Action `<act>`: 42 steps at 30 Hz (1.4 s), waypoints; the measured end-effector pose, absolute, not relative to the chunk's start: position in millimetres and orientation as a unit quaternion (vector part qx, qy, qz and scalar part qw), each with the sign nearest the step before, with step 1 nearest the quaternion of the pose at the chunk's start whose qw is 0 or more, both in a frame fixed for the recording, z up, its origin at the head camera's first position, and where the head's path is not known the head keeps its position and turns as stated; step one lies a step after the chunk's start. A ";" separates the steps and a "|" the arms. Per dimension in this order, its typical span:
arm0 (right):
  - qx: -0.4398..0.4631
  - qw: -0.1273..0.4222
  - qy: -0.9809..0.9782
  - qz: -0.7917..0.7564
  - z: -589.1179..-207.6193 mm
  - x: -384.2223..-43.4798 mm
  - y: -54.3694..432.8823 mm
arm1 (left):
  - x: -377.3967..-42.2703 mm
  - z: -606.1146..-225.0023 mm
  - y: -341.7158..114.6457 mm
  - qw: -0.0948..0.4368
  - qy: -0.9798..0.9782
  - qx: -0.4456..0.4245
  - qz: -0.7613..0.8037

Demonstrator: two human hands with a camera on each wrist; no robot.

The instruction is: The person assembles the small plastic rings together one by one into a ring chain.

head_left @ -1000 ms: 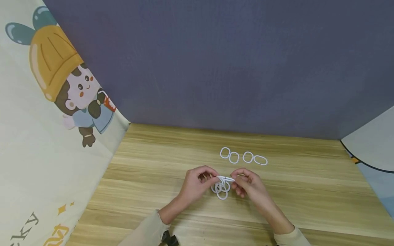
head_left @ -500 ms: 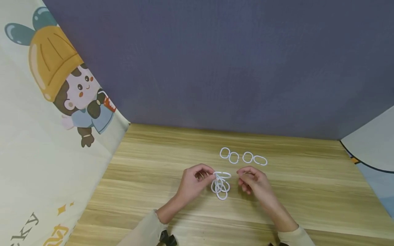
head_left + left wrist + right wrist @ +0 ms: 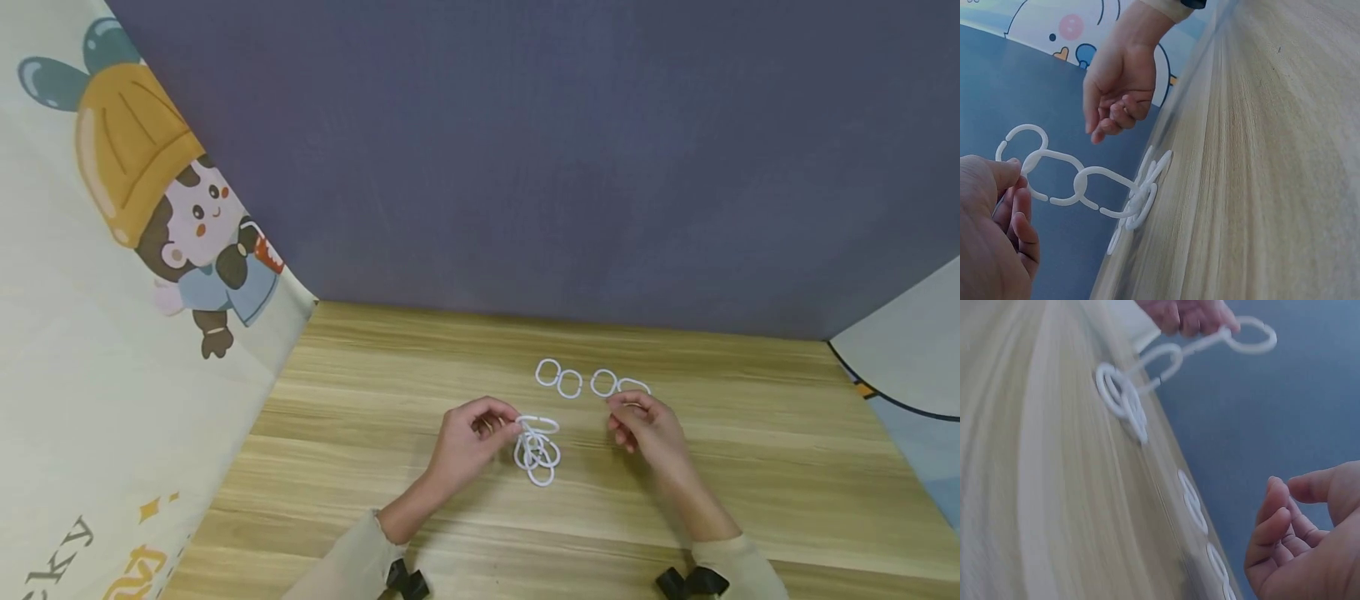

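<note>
My left hand (image 3: pixel 471 442) pinches the upper end of a chain of white plastic C-shaped links (image 3: pixel 1060 155) between thumb and forefinger. In the left wrist view the chain slopes from those fingertips to a small heap of links (image 3: pixel 1105 394) on the table. One link stands out freely beyond the pinch. My right hand (image 3: pixel 652 429) is over the table to the right of the chain, its fingers loosely bent, and the right wrist view shows nothing between thumb and fingers. Just beyond it lies a loose white link (image 3: pixel 632 381), partly hidden by the fingers.
Farther back on the wooden table (image 3: pixel 405 367), more loose white links (image 3: pixel 548 361) lie in a row, set in two pairs. A dark blue-grey panel (image 3: pixel 525 167) rises behind the table. A pale printed cloth (image 3: pixel 90 333) borders the left side.
My right hand has let go of the chain's top link and moved right and away toward the loose links. The left hand still pinches the chain, shifted slightly left.
</note>
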State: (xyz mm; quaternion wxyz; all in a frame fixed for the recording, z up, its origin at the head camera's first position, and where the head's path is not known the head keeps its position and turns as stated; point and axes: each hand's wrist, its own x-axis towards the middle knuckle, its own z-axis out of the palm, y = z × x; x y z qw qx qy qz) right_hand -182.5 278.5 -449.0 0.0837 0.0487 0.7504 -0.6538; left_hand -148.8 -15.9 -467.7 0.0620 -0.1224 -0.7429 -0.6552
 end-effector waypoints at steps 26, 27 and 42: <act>0.063 -0.032 0.826 -0.559 -490.9 -226.9 345.9 | -149.6 -473.2 -20.2 0.055 -0.743 -0.111 -0.658; 0.059 -0.035 0.828 -0.556 -492.1 -228.7 346.6 | -149.4 -473.3 -20.5 0.055 -0.743 -0.110 -0.658; 0.056 -0.044 0.890 -0.450 -499.6 -238.6 346.0 | -141.5 -475.0 -28.2 0.044 -0.745 -0.123 -0.654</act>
